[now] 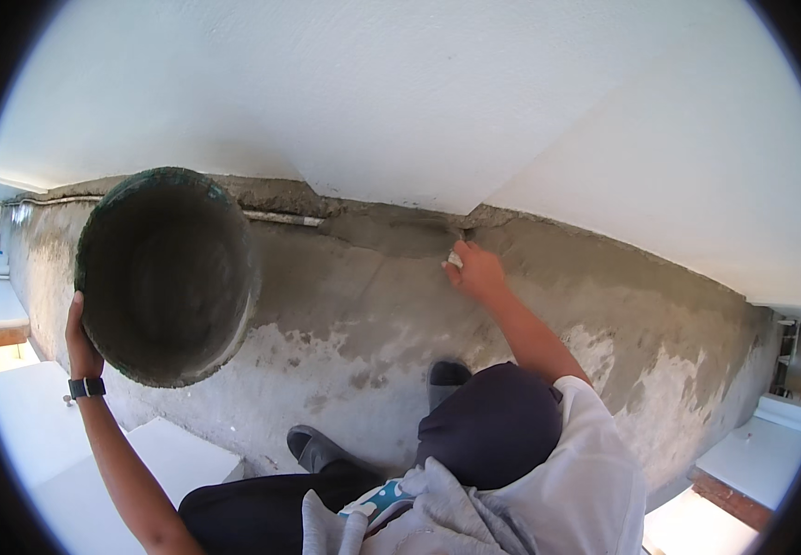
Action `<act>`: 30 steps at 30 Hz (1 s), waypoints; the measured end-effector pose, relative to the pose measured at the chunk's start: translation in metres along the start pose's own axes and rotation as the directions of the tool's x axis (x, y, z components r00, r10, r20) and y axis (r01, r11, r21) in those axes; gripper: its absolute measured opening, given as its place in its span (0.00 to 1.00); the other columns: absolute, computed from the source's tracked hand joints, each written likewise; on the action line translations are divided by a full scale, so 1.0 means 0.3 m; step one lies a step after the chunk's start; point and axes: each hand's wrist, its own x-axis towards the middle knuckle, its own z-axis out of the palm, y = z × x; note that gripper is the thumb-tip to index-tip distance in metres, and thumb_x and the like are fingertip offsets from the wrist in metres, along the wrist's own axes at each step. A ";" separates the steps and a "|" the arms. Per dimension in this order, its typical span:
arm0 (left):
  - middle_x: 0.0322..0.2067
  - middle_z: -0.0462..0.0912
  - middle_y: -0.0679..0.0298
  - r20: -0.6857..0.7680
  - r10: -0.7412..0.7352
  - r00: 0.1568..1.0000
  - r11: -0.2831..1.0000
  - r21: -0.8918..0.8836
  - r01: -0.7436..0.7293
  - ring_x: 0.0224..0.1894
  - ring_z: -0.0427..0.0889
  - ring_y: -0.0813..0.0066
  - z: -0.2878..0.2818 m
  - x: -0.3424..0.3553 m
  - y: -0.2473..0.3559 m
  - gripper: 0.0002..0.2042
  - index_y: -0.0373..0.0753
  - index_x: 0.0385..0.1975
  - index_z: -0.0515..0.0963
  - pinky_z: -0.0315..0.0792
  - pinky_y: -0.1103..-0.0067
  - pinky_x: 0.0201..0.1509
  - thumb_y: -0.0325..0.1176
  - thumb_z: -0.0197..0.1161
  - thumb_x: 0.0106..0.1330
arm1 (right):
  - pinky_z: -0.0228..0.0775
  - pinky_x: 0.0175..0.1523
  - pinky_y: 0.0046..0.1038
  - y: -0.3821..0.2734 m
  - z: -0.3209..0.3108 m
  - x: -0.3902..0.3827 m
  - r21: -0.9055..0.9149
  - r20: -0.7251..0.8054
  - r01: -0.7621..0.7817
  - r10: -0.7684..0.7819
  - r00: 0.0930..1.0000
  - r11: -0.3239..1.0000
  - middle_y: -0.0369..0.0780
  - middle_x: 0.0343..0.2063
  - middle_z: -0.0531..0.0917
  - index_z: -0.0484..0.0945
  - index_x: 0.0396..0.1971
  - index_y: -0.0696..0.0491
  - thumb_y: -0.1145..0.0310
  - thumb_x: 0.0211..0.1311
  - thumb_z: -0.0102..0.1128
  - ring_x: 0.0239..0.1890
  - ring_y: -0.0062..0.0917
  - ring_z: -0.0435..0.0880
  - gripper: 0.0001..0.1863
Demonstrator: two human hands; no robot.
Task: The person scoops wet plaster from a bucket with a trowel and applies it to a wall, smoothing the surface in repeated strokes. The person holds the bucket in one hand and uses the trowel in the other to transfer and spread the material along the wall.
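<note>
Smoothing appears to be the step in hand: the right hand, closed on a small pale handle — its far end too blurred to tell — meets damp grey mortar at the smooth white wall's foot, where another stroke would call for even pressure. The left hand grips the edge of a round, cement-crusted bucket — left of the mortar, over patchy concrete.

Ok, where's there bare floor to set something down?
Grey concrete floor shows bare between the round, mortar-caked grey bucket and the right forearm, beyond the dark grey shoes; another patch lies right of that forearm. It's crowded left, where the left hand holds the bucket.
</note>
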 end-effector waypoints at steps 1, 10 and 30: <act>0.64 0.75 0.55 -0.040 -0.008 0.999 1.000 0.005 0.008 0.64 0.74 0.63 0.002 -0.004 -0.001 0.32 0.31 0.67 0.68 0.64 0.71 0.70 0.53 0.53 0.75 | 0.77 0.41 0.47 -0.008 0.006 0.000 0.026 -0.029 0.017 -0.016 0.999 1.000 0.48 0.38 0.81 0.72 0.41 0.52 0.57 0.62 0.64 0.38 0.49 0.84 0.17; 0.65 0.73 0.56 0.002 -0.002 1.000 1.000 -0.001 0.002 0.65 0.73 0.64 0.016 0.001 0.001 0.32 0.31 0.68 0.66 0.62 0.71 0.71 0.52 0.53 0.76 | 0.77 0.40 0.48 -0.053 0.042 0.002 0.038 -0.046 0.004 -0.002 0.999 0.999 0.48 0.37 0.81 0.73 0.41 0.51 0.57 0.61 0.65 0.37 0.50 0.84 0.17; 0.64 0.75 0.55 -0.006 0.012 1.000 1.000 -0.007 -0.012 0.64 0.74 0.64 0.030 -0.007 0.000 0.31 0.31 0.67 0.67 0.65 0.70 0.70 0.51 0.53 0.75 | 0.76 0.36 0.48 -0.093 0.068 0.046 0.003 -0.039 0.057 -0.057 0.998 0.998 0.49 0.34 0.81 0.72 0.37 0.53 0.57 0.59 0.67 0.33 0.51 0.83 0.17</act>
